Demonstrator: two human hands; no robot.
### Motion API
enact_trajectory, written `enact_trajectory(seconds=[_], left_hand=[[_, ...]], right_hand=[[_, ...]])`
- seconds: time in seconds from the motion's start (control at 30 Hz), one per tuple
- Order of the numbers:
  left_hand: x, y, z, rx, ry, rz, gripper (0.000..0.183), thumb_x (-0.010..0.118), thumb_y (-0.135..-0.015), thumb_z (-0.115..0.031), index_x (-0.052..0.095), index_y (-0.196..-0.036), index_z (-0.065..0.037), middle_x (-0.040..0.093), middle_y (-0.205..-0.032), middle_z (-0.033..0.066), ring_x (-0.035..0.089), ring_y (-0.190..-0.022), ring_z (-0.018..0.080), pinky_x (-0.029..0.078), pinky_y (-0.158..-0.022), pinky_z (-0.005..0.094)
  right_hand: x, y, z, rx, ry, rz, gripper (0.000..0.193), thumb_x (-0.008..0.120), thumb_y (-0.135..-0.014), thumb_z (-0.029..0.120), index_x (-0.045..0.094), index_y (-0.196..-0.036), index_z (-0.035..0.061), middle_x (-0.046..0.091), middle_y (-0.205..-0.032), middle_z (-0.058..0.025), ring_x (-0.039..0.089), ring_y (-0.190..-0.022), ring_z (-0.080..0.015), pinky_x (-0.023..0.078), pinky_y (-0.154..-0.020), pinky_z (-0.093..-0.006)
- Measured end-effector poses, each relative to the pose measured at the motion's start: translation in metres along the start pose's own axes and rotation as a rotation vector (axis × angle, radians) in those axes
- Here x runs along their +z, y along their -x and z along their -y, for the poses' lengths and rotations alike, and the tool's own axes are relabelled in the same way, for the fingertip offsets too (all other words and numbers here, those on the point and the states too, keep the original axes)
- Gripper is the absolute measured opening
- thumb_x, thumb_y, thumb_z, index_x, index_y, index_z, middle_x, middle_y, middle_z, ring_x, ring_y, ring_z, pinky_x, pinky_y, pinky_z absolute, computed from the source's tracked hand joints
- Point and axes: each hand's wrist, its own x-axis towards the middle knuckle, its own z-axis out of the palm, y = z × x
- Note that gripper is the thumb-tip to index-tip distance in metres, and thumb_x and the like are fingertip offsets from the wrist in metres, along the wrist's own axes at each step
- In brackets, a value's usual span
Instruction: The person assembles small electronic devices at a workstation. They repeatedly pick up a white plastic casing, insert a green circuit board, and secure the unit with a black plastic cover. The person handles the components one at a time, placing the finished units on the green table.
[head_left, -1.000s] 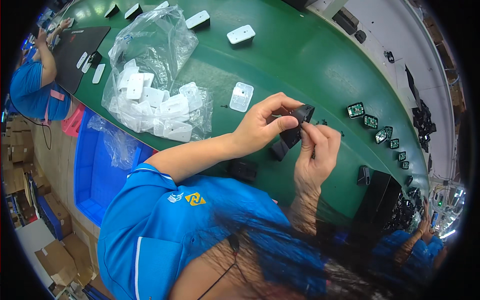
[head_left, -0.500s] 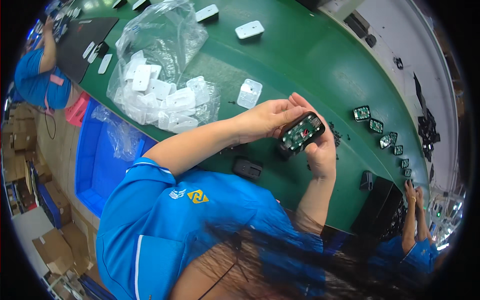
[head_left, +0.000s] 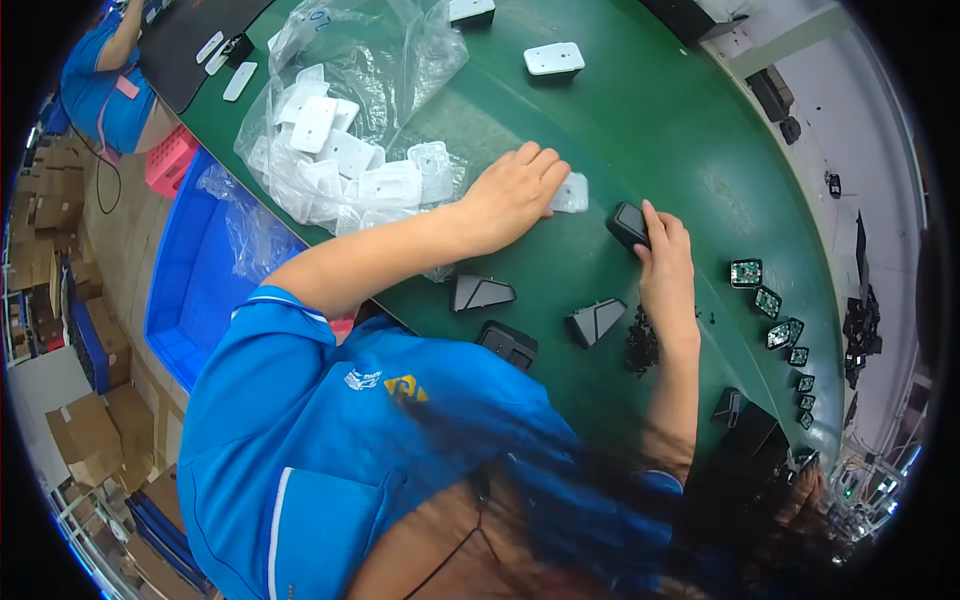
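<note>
Our hands have come apart, left hand flat and open on a white plate at 12 o'clock, right hand gripping a black part at 2 o'clock, its far side hidden.

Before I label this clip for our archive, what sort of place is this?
Probably a factory assembly line: a long green belt, a bag of white plastic plates, and small circuit boards in a row.

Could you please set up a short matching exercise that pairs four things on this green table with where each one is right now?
Things:
1. left hand
2. right hand
3. clear bag
4. small circuit boards

Places:
A. in a row near the table's right edge
B. on a white plate
C. gripping a black housing
D. at the table's left, full of white plates

Pairs: 1-B, 2-C, 3-D, 4-A
</note>
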Motion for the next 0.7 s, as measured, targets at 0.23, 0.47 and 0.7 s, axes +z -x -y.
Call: enact_trajectory(seconds=[0.23,0.47,0.7], left_hand=[[-0.004,-0.004,0.018,0.104,0.245,0.095,0.051,0.072,-0.068,-0.011,0.049,-0.113,-0.003,0.052,-0.114,0.0112,0.049,-0.108,0.0289,0.043,-0.089,0.0375],[-0.013,0.014,0.033,0.038,0.360,-0.085,0.044,0.070,-0.074,-0.012,0.052,-0.113,-0.004,0.055,-0.113,0.0118,0.051,-0.105,0.0309,0.044,-0.089,0.0396],[-0.015,-0.006,0.036,0.181,0.273,-0.160,0.027,0.067,-0.073,-0.011,0.058,-0.098,-0.006,0.060,-0.105,0.0062,0.056,-0.095,0.0258,0.048,-0.082,0.0362]], right_hand=[[-0.002,-0.006,0.010,0.034,-0.190,-0.099,0.040,0.065,-0.079,0.005,0.054,-0.117,0.0008,0.059,-0.109,-0.0136,0.056,-0.100,-0.0310,0.045,-0.087,-0.0387],[-0.005,-0.008,0.004,0.026,-0.036,-0.100,0.039,0.067,-0.079,0.008,0.056,-0.116,0.0018,0.060,-0.110,-0.0138,0.056,-0.101,-0.0307,0.045,-0.087,-0.0387],[0.004,0.004,-0.002,0.039,0.009,-0.043,0.038,0.065,-0.082,0.010,0.054,-0.118,0.0023,0.058,-0.112,-0.0139,0.055,-0.102,-0.0310,0.045,-0.087,-0.0389]])
